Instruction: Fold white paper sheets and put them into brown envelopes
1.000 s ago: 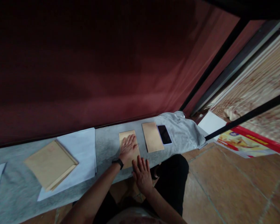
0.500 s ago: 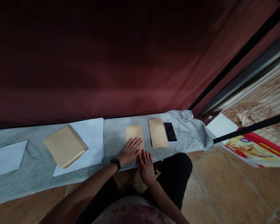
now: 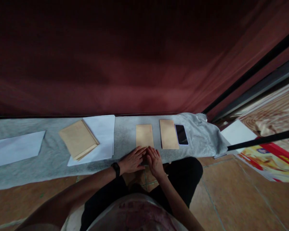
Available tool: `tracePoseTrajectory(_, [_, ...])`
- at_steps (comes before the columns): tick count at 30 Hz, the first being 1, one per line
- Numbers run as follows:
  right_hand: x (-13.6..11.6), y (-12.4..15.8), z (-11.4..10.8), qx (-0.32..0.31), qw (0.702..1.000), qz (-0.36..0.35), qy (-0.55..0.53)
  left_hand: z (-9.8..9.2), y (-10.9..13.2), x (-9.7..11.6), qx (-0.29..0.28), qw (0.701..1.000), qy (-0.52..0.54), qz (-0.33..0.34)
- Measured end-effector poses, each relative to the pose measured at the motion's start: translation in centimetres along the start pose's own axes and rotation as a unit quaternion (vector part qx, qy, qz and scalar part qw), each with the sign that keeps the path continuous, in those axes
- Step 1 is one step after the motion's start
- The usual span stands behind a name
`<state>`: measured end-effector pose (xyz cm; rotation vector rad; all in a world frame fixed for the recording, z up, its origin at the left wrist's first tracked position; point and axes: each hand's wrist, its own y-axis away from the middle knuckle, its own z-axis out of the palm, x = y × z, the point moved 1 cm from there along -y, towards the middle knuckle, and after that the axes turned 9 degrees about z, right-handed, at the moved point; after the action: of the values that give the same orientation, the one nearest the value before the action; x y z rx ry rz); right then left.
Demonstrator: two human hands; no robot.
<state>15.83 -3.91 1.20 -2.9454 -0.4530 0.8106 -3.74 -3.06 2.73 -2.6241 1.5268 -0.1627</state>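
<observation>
A brown kraft-paper envelope [image 3: 144, 133] lies flat on the grey cloth in front of me. My left hand [image 3: 133, 160], with a dark band on the wrist, rests at its near edge, fingers stretched out and thumb apart. Beside it, my right hand [image 3: 156, 163] touches the same edge, its fingers extended and lying close together. The fingertips of both hands nearly meet there and cover the envelope's near end. Just to the right lies a second brown envelope [image 3: 169, 134], touched by neither hand.
A smartphone [image 3: 181, 134] lies right of the second envelope. Further left, a stack of brown envelopes [image 3: 78, 139] overlaps white paper sheets [image 3: 103, 131], and another white sheet [image 3: 16, 149] lies beyond. Black bars [image 3: 262, 139] and a colourful printed box [image 3: 272, 162] are at right.
My left hand has slid back from the envelope's middle to its near edge, uncovering more of its surface. The right hand stays at the near edge. The view has shifted slightly.
</observation>
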Motion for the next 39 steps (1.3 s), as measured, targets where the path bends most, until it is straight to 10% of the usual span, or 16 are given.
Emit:
tracePoseTrajectory(23, [0.4,-6.7,1.8,0.021,0.992,0.041,0.120,-0.9,0.9,1.0,-0.043,0.999,0.018,0.000])
tracePoseTrajectory(39, [-0.2,2.8,0.8,0.050,0.994,0.015,0.095,0.2,2.0,2.0,-0.010,0.999,-0.023,-0.029])
